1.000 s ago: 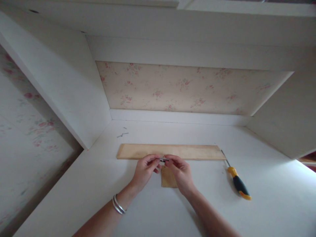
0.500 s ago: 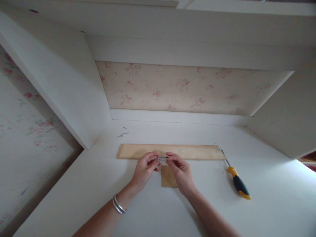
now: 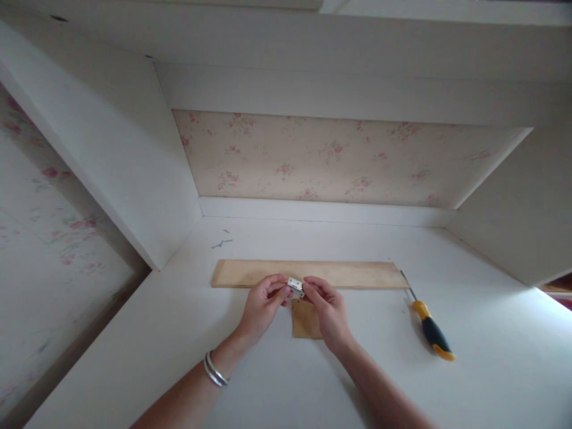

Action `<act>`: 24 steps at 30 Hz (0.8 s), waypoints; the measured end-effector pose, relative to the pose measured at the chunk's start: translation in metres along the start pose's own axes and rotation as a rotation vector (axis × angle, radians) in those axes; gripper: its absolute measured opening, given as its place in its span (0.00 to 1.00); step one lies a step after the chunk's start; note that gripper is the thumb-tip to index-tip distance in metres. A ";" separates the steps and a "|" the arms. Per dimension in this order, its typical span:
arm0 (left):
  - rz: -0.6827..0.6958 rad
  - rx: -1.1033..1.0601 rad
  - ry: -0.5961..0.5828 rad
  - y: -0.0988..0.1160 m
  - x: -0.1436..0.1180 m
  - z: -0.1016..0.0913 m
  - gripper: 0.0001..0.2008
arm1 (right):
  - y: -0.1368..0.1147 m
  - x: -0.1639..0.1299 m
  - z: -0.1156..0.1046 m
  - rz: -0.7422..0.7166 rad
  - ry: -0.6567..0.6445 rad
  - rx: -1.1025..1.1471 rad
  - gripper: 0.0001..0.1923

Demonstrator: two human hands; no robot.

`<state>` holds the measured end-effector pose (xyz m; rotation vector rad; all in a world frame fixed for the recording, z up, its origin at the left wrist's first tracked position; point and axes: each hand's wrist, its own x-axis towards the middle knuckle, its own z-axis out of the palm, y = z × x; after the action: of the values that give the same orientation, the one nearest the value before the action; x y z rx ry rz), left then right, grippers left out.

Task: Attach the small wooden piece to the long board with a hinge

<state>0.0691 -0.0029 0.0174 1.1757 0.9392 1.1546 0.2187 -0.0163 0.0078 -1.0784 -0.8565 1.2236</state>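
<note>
bare forearms, no sleeves. left hand [image 3: 261, 305]: 2 thin silver bangles at wrist, just behind it. right hand [image 3: 329, 310]: no rings/bands visible.

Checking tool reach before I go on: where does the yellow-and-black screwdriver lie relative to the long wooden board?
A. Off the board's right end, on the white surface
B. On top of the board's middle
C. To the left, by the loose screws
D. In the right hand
A: the screwdriver lies on the white surface just past the right end of the long wooden board, while both hands pinch the small metal hinge.
</note>
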 end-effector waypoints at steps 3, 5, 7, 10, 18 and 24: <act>0.001 -0.003 0.001 -0.001 0.000 0.000 0.18 | -0.001 -0.001 0.000 -0.007 -0.003 0.003 0.16; 0.009 -0.003 0.014 -0.002 0.000 -0.001 0.18 | -0.003 -0.002 0.000 -0.022 -0.024 0.015 0.15; 0.017 -0.013 0.035 -0.002 0.001 -0.001 0.17 | -0.005 -0.004 0.000 -0.044 -0.051 0.025 0.14; 0.030 -0.026 0.063 -0.002 0.002 -0.002 0.16 | -0.007 -0.005 0.000 -0.075 -0.066 0.019 0.11; 0.049 -0.053 0.026 0.004 -0.001 0.001 0.16 | -0.004 -0.001 -0.001 -0.109 -0.017 -0.045 0.11; 0.045 -0.139 -0.009 0.004 -0.003 0.003 0.16 | -0.004 -0.001 0.000 -0.008 -0.027 -0.020 0.15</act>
<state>0.0704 -0.0066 0.0216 1.0938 0.8161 1.2292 0.2201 -0.0170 0.0117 -1.0750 -0.8945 1.2277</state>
